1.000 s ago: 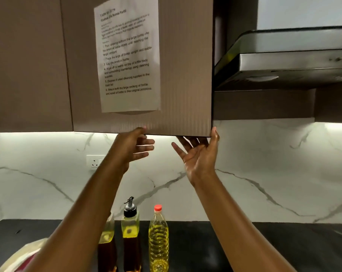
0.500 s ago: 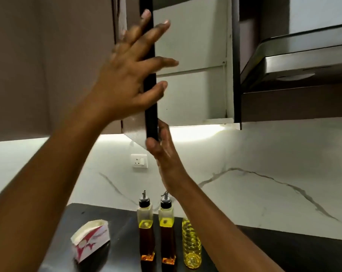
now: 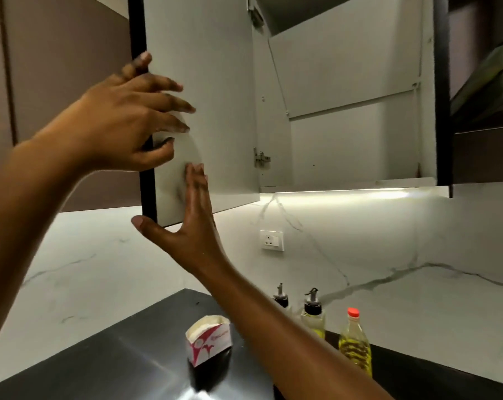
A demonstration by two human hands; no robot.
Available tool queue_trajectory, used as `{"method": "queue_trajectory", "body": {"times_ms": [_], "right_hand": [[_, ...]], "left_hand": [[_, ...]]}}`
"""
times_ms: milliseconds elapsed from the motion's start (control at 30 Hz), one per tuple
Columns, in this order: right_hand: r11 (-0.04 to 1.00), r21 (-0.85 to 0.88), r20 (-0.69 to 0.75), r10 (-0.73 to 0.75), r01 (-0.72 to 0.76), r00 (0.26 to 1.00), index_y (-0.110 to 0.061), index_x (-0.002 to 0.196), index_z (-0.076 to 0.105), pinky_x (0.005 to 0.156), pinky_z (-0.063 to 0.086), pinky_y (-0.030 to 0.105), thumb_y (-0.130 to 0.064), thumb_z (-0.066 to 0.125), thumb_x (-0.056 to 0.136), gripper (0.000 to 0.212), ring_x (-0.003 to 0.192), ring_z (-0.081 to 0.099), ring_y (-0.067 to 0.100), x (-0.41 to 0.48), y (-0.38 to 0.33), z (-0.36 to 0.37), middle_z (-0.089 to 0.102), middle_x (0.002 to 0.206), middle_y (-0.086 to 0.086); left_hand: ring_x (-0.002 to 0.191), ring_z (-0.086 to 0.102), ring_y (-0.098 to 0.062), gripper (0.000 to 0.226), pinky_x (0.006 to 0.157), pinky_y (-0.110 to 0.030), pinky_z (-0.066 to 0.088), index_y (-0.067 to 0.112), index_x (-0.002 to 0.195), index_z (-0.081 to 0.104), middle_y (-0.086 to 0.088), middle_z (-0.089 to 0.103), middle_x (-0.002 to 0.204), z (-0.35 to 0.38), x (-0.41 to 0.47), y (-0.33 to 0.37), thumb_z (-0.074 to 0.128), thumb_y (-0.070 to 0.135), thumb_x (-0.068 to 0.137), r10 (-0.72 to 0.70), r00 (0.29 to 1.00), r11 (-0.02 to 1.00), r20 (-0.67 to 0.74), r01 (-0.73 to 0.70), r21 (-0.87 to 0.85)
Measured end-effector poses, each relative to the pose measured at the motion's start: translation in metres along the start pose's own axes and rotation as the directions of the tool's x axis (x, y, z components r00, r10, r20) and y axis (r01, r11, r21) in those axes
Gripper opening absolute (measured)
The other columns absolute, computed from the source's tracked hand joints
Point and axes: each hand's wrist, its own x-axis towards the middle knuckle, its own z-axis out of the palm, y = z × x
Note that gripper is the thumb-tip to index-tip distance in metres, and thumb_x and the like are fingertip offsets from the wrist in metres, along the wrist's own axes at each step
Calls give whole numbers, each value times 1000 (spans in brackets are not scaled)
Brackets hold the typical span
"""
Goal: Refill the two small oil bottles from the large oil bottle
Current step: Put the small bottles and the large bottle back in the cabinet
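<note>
Two small oil bottles with black pourer tops, one (image 3: 281,298) beside the other (image 3: 313,311), stand at the back of the black counter. My right forearm hides their lower parts. The large oil bottle (image 3: 355,343), red-capped and full of yellow oil, stands just right of them. Both hands are up at the open cabinet door (image 3: 221,111), far above the bottles. My left hand (image 3: 129,125) lies over the door's dark front edge with its fingers spread on the white inner face. My right hand (image 3: 191,223) presses flat against the inner face, thumb under the bottom corner.
A white and red paper carton (image 3: 208,339) stands open on the black counter (image 3: 114,356). The cabinet interior (image 3: 345,145) shows bare white shelves. A range hood (image 3: 493,82) juts out at the right. A wall socket (image 3: 272,240) sits on the marble backsplash.
The cabinet door has swung from shut to wide open to the left. My right hand moved from its bottom edge onto the inner face, and my view shifted left.
</note>
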Motion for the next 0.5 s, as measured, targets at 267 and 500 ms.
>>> {"method": "queue_trajectory", "body": {"times_ms": [267, 500], "right_hand": [[991, -111, -20, -77, 74, 997, -16, 152, -1, 119, 3, 43, -59, 68, 73, 113, 144, -17, 12, 27, 14, 72, -13, 159, 0], [992, -128, 31, -4, 8, 1000, -21, 152, 4, 117, 5, 48, -54, 62, 82, 96, 146, -10, 17, 77, 48, 108, -9, 159, 4]], "left_hand": [[131, 44, -35, 53, 117, -35, -13, 14, 125, 62, -12, 57, 134, 36, -49, -40, 46, 46, 86, -35, 986, 990, 164, 12, 139], [145, -4, -17, 64, 110, -37, -25, 29, 148, 22, 0, 12, 159, 94, -78, -63, 46, 48, 92, -229, 918, 968, 322, 182, 171]]}}
